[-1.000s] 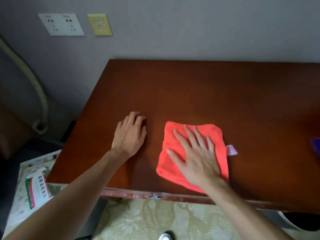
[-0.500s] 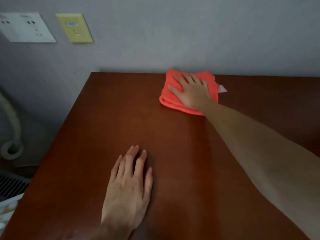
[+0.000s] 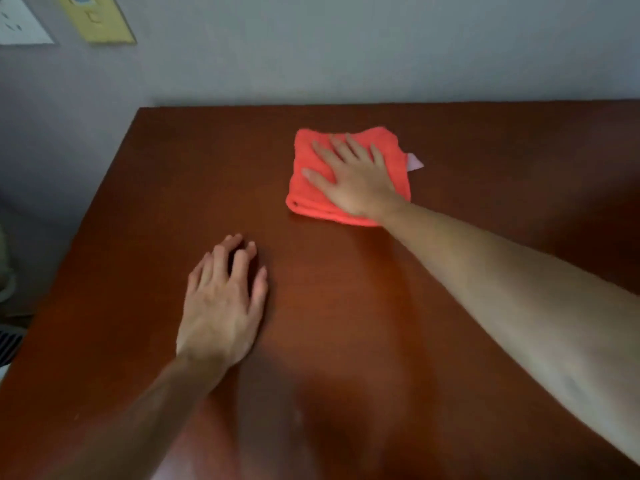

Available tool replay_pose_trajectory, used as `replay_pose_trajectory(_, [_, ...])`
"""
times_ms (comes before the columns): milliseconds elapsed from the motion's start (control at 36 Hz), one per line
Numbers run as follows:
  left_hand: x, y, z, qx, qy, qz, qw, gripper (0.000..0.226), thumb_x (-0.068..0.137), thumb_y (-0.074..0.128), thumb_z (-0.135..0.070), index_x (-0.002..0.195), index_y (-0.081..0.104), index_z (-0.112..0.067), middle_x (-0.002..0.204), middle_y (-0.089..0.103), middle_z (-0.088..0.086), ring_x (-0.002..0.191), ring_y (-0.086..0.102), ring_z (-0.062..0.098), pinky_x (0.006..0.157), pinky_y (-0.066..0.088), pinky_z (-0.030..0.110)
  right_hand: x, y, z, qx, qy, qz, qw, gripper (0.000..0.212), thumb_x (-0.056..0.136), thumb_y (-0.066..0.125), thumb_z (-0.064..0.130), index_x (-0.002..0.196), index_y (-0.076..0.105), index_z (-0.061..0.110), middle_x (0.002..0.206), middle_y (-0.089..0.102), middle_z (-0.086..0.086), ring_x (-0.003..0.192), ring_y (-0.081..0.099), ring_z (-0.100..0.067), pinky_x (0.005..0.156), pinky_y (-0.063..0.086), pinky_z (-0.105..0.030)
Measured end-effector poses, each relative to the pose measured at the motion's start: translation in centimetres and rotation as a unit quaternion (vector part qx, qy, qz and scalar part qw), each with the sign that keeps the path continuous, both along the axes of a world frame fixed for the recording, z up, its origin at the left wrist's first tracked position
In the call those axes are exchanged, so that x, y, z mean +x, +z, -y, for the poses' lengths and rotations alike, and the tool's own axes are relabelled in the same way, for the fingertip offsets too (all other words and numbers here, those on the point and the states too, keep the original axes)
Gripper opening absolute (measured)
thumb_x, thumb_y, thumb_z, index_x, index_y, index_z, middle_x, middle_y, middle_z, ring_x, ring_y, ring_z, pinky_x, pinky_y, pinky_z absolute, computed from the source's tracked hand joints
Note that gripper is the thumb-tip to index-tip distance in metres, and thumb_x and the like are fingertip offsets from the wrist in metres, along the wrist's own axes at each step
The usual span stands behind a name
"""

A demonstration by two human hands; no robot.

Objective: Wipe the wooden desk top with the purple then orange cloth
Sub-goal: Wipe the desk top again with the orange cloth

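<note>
Up in the top left corner you've got a white outlet plate (image 3: pixel 20 24) and a yellowish switch plate (image 3: pixel 98 19) on the grey wall. Below that, your left hand (image 3: pixel 221 306) sits palm down on the wooden desk top (image 3: pixel 346 306), fingers loosely spread and slightly bent, holding nothing, just resting on the bare wood toward the left side. Further right and farther back, the orange cloth (image 3: pixel 308 188) lies folded into a rough square on the desk, near the back edge but not touching the wall. Your right hand (image 3: pixel 353 178) is flat on top of it, fingers fanned out and pointing away from you, pressing down rather than gripping (no fabric pinched between the fingers). A small pale tag (image 3: pixel 414 163) sticks out of the cloth's right edge.
</note>
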State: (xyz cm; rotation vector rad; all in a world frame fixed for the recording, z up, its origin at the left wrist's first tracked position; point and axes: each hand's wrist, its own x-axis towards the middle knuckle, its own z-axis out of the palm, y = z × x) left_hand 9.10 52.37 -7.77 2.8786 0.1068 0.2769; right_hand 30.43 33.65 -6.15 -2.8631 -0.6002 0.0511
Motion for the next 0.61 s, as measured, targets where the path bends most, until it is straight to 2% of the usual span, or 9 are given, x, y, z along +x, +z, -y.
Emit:
replay_pose_trajectory(111, [0.2,0.0,0.0,0.004,0.013,0.002,1.000,0.034,0.102,0.042,-0.036,0.127,0.051,-0.016,0.136,0.046,0.012,0.123,0.049,0.034,0.104,0.035,0.049,-12.3,-0.4,2.6,0.004,0.013,0.010,1.000,0.071,0.099,0.020,0.073,0.163,0.017,0.040,0.172,0.015,0.006,0.159,0.008,-0.021,0.126,0.005,-0.053])
replay_pose_trajectory(250, [0.0,0.3,0.8,0.024,0.023,0.003,0.999,0.038,0.103,0.040,-0.034,0.128,0.052,-0.008,0.135,0.047,0.020,0.121,0.049,0.042,0.103,0.038,0.054,-26.5,-0.7,6.6,0.020,0.003,0.031,0.999,0.073,0.097,0.021,0.073,0.161,0.028,0.038,0.170,0.025,0.005,0.158,0.018,-0.022,0.126,0.011,-0.053])
replay_pose_trajectory(333, [-0.4,0.8,1.6,0.043,0.032,-0.015,0.998,0.041,0.104,0.037,-0.031,0.133,0.049,-0.005,0.140,0.045,0.021,0.125,0.046,0.042,0.104,0.036,0.056,-31.7,-0.8,9.5,0.018,-0.008,0.034,0.999,0.072,0.099,0.024,0.073,0.161,0.027,0.037,0.170,0.024,0.004,0.158,0.016,-0.021,0.126,0.012,-0.052])
replay_pose_trajectory(472, [-1.0,1.3,4.2,0.061,0.046,-0.014,0.997,0.036,0.102,0.035,-0.021,0.130,0.050,-0.003,0.131,0.048,0.022,0.117,0.048,0.043,0.097,0.039,0.058,-32.6,-1.1,11.2,0.021,-0.019,0.045,0.999,0.071,0.098,0.028,0.075,0.160,0.031,0.040,0.170,0.026,0.005,0.157,0.020,-0.019,0.125,0.016,-0.052])
replay_pose_trajectory(611, [-0.5,1.4,7.6,0.030,0.004,-0.004,1.000,0.033,0.096,0.048,-0.025,0.124,0.055,-0.009,0.124,0.051,0.017,0.113,0.051,0.038,0.095,0.039,0.052,-28.4,-1.4,11.4,0.030,-0.029,0.058,0.997,0.069,0.095,0.029,0.076,0.156,0.037,0.044,0.168,0.030,0.006,0.156,0.024,-0.019,0.124,0.018,-0.051])
